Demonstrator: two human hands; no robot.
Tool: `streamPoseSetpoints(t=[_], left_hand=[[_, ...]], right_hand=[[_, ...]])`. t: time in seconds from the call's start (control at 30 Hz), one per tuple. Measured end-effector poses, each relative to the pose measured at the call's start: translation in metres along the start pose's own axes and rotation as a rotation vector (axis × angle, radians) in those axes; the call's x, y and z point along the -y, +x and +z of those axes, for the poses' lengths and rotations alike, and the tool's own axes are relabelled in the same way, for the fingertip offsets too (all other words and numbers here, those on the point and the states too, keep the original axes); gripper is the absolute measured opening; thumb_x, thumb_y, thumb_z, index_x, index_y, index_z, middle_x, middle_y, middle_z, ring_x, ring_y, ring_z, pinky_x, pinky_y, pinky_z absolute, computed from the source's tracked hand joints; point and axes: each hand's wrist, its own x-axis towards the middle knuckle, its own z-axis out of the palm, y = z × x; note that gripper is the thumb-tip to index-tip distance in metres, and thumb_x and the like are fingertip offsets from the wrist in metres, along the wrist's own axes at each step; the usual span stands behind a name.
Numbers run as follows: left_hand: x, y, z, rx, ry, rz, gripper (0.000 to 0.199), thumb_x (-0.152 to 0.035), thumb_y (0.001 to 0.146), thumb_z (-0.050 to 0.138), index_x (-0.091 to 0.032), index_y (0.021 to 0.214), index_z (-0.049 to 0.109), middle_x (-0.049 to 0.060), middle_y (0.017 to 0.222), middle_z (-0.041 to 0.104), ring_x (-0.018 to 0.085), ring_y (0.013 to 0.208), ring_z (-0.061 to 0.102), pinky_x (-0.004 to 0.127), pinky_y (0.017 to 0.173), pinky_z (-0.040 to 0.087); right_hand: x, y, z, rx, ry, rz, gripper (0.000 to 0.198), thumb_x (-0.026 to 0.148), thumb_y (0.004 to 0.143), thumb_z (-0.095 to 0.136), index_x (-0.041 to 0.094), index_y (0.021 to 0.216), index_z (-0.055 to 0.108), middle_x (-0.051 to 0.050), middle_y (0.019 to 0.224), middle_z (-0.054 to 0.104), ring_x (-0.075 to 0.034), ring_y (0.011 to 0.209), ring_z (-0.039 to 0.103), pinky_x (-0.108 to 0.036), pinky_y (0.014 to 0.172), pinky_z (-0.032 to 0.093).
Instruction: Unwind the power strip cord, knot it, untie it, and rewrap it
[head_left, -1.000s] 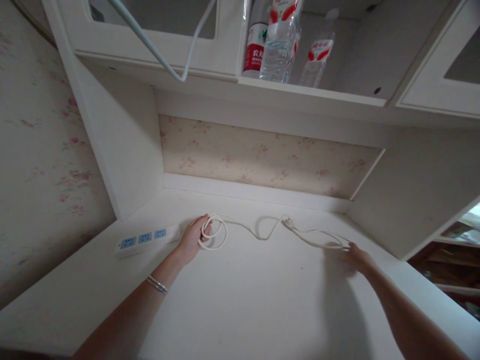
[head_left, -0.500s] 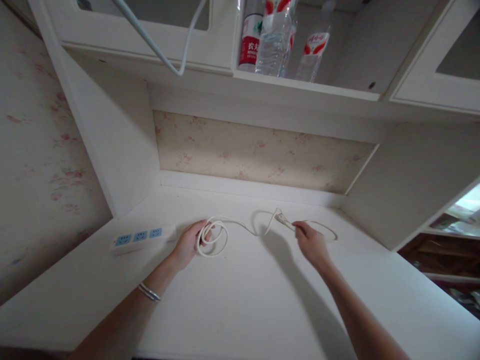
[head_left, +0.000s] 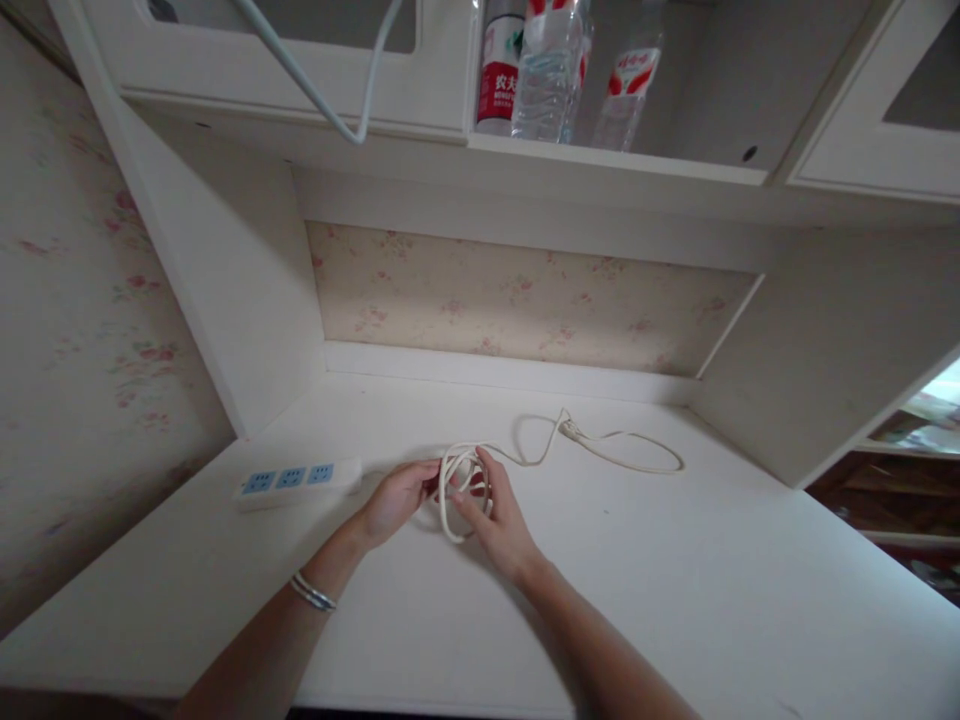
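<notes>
A white cord [head_left: 448, 520] is gathered in loops between my two hands, above the middle of the desk. My left hand [head_left: 397, 500] pinches the loops at their left side, a bracelet round its wrist. On the right side of the coil, my right hand [head_left: 496, 510] has its fingers closed round the cord. From the coil the cord runs back and right to a small plug-like end [head_left: 571, 430] and a loose loop lying on the desk. Left of my left hand lies a white power strip [head_left: 300, 482] with blue socket faces.
The white desk [head_left: 630, 600] is backed by a floral wall panel [head_left: 480, 300]. Overhead, a shelf [head_left: 615, 165] holds several plastic bottles [head_left: 544, 85]. A pale cable [head_left: 300, 75] hangs down at the upper left. Side panels stand left and right.
My right hand has let go of the cord's far right part and come left to the coil. The loops have shifted slightly right, and the far cord loop now lies loose.
</notes>
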Motion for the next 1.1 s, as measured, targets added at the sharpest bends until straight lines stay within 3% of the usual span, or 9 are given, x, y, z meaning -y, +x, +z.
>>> streamPoseSetpoints(t=[0.23,0.4,0.57,0.7,0.87,0.97,1.1], left_hand=[[0.008,-0.001,0.004,-0.021,0.091,0.011,0.028,-0.036,0.081,0.052,-0.013,0.070,0.063,0.004,0.069,0.055,0.014,0.065,0.045,0.026,0.062,0.034],[0.010,-0.001,0.001,-0.024,0.290,0.020,0.027,-0.039,0.078,0.058,-0.014,0.067,0.060,-0.001,0.062,0.047,0.011,0.061,0.040,0.023,0.058,0.031],[0.013,0.001,0.003,-0.028,0.363,0.021,0.030,-0.043,0.078,0.059,-0.014,0.080,0.065,0.000,0.067,0.052,0.012,0.062,0.041,0.022,0.057,0.030],[0.016,0.004,0.003,-0.081,0.397,0.016,0.033,-0.044,0.078,0.058,-0.014,0.087,0.068,0.001,0.070,0.056,0.012,0.063,0.042,0.023,0.056,0.029],[0.018,0.007,-0.008,-0.342,0.290,0.045,0.029,-0.044,0.077,0.058,-0.016,0.077,0.067,0.001,0.068,0.055,0.012,0.062,0.043,0.023,0.054,0.030],[0.017,0.009,-0.014,-0.409,0.130,0.108,0.032,-0.044,0.078,0.057,-0.015,0.066,0.062,0.002,0.069,0.055,0.011,0.061,0.043,0.023,0.056,0.031],[0.013,0.009,-0.015,-0.409,-0.064,0.119,0.034,-0.044,0.078,0.058,-0.013,0.089,0.066,-0.001,0.063,0.049,0.010,0.057,0.039,0.023,0.055,0.031]], right_hand=[[0.008,-0.006,-0.009,0.042,-0.204,-0.134,0.059,0.040,0.081,0.057,0.024,0.134,0.036,-0.011,0.139,0.033,-0.025,0.130,0.030,-0.045,0.108,0.026],[0.010,-0.009,-0.005,0.082,-0.245,-0.148,0.067,0.038,0.075,0.064,0.022,0.134,0.036,-0.011,0.141,0.032,-0.026,0.130,0.029,-0.043,0.107,0.028],[0.016,-0.009,-0.009,0.106,-0.292,-0.203,0.053,0.026,0.081,0.052,0.025,0.133,0.040,-0.008,0.140,0.034,-0.024,0.128,0.032,-0.042,0.106,0.030],[0.016,-0.004,-0.018,-0.015,-0.355,-0.236,0.037,0.018,0.080,0.045,0.025,0.115,0.056,-0.007,0.130,0.044,-0.024,0.122,0.039,-0.042,0.102,0.033],[-0.002,0.007,-0.037,-0.285,-0.434,-0.182,0.025,0.015,0.081,0.040,0.022,0.095,0.060,-0.008,0.117,0.049,-0.022,0.113,0.044,-0.042,0.097,0.036],[-0.019,0.014,-0.051,-0.375,-0.514,-0.128,0.028,0.016,0.082,0.037,0.022,0.097,0.061,-0.009,0.115,0.050,-0.023,0.111,0.045,-0.044,0.095,0.037],[-0.032,0.019,-0.064,-0.359,-0.629,0.045,0.032,0.027,0.085,0.039,0.017,0.108,0.059,-0.013,0.115,0.052,-0.025,0.110,0.049,-0.042,0.094,0.038]])
